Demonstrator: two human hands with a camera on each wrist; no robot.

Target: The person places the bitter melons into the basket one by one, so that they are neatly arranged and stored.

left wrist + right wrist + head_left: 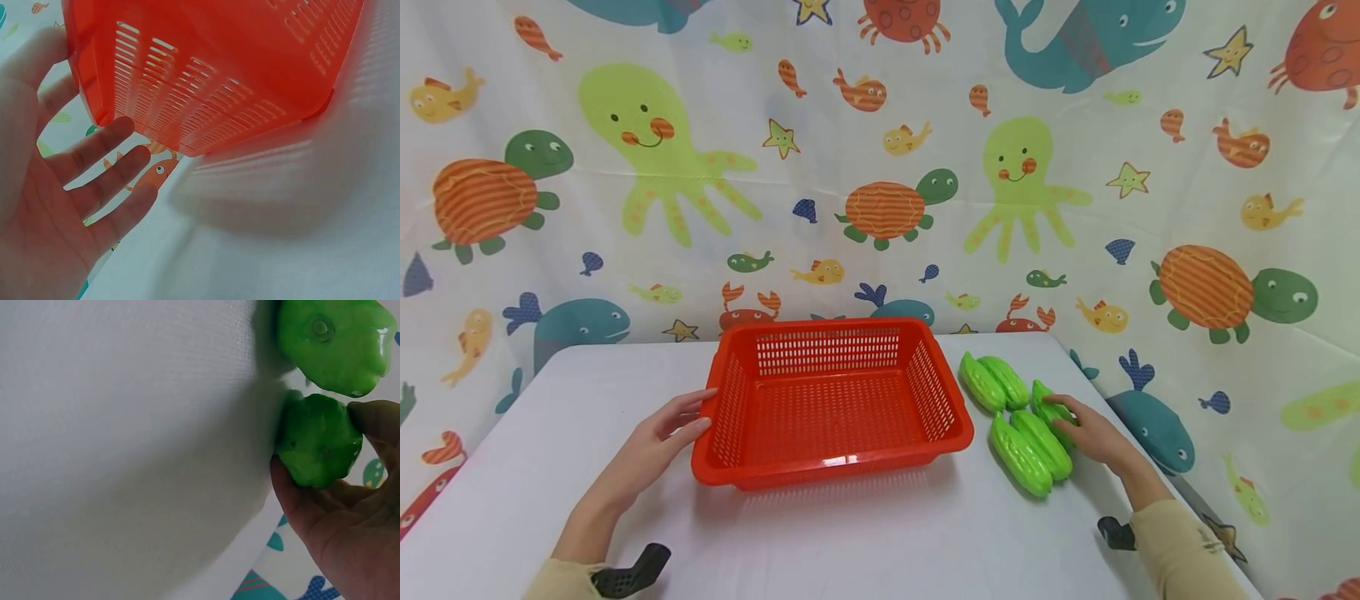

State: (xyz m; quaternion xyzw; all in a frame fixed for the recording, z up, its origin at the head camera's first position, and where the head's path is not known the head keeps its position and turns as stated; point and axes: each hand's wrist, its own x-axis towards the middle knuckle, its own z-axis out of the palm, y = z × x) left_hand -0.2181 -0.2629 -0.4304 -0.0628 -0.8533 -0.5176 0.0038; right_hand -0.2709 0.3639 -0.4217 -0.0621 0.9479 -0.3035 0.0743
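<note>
Your right hand [1093, 432] pinches a glossy green ribbed toy vegetable [320, 440], thumb on one side and fingers on the other; in the right wrist view you see its rounded, lobed end, shiny as moulded plastic. It sits on the table [820, 542] to the right of the basket [831, 408], beside the other toy vegetables: a rear pair [992, 382] and a front pair [1032, 454], all long, ridged and pointed at the tip.

The basket is bright red plastic, rectangular, with a broad smooth rim, sloping slotted walls and a finely perforated floor that you can see from wall to wall. The table's surface is white and matte, and behind it hangs a pale curtain [820, 283] printed with turtles, octopuses, whales and fish.

Your left hand [651, 446] is at the basket's left rim, its fingers spread and fairly straight; the overlap makes it hard to tell how firmly, if at all, the thumb presses the plastic. Both your forearms reach forward from beige sleeves [1183, 546], the left angled inward toward the basket, the right angled inward over the table's right edge.
</note>
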